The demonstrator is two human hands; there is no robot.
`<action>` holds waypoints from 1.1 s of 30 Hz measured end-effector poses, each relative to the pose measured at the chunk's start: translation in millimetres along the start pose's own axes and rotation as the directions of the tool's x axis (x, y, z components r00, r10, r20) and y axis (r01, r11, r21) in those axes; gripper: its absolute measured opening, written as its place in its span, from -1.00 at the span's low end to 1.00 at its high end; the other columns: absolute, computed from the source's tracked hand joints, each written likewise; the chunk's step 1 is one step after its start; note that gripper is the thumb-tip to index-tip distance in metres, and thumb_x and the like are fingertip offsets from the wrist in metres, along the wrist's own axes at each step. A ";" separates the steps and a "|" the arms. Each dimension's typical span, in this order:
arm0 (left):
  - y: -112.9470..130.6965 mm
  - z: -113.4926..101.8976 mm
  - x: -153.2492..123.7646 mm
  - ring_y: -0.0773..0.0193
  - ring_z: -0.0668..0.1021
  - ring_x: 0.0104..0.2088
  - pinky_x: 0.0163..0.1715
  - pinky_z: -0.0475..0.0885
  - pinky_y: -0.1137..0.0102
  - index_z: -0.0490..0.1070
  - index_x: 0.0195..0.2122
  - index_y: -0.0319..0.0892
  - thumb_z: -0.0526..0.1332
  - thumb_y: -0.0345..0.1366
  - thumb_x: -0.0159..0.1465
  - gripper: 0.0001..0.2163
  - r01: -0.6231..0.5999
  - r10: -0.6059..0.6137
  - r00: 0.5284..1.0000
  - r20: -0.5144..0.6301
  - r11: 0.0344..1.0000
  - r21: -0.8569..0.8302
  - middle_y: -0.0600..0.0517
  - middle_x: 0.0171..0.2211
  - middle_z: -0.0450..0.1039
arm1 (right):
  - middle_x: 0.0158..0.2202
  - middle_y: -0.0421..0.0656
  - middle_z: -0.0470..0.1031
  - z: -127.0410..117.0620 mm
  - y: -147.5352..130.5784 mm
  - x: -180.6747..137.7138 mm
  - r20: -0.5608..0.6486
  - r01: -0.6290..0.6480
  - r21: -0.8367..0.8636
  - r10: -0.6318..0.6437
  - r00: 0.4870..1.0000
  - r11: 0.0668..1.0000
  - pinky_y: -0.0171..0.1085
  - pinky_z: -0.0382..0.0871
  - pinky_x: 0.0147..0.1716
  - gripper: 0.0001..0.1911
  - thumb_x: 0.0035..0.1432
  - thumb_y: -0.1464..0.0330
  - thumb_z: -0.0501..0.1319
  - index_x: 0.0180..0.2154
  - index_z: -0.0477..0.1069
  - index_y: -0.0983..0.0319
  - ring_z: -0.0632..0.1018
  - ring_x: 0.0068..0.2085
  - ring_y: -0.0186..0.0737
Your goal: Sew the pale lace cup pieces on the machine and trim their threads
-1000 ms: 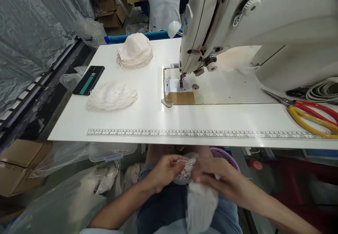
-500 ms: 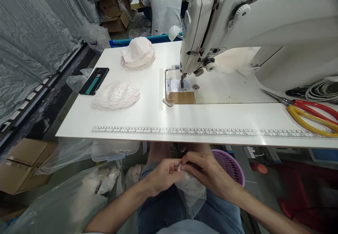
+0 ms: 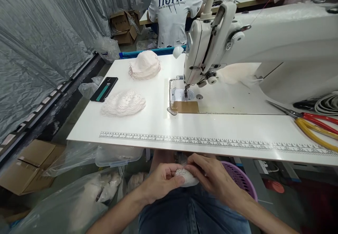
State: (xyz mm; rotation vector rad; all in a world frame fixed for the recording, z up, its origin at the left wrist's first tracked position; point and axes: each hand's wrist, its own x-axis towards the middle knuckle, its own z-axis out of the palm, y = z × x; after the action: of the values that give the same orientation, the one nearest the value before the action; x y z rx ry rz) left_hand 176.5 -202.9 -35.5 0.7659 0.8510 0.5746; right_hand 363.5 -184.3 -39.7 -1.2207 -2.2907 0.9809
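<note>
Holding a white lace piece (image 3: 188,179) over the lap, just below the table (image 3: 158,128) edge, both hands grip it. The left hand (image 3: 161,182) has its fingers curled closed on the piece's left side, thumb on top. The right hand (image 3: 211,177) pinches the upper edge between thumb and forefinger, other fingers loosely bent. A purple basket (image 3: 243,179) sits just beside the right hand. On the table: lace pile (image 3: 123,103), fabric stack (image 3: 144,65), phone (image 3: 104,88), sewing machine (image 3: 237,47), scissors (image 3: 314,123).
</note>
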 end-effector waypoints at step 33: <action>-17.8 -32.5 -18.2 0.32 0.49 -0.36 -0.28 0.33 0.49 0.56 -0.23 -0.22 0.36 -0.05 -0.01 -0.60 0.245 -0.246 0.969 -0.009 0.958 0.148 -0.06 -0.36 0.56 | 0.08 -0.03 0.24 8.1 26.9 -9.2 0.416 0.008 0.488 -0.241 0.877 0.873 -0.09 0.21 0.01 -0.26 0.07 0.27 0.23 0.22 -0.07 0.11 0.27 0.09 -0.05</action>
State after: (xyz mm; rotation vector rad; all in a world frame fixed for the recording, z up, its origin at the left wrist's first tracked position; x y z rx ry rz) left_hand 142.3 -214.8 -55.5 0.7830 0.9713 0.2884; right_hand 379.3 -184.9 -64.6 -0.6609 -2.2068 1.8118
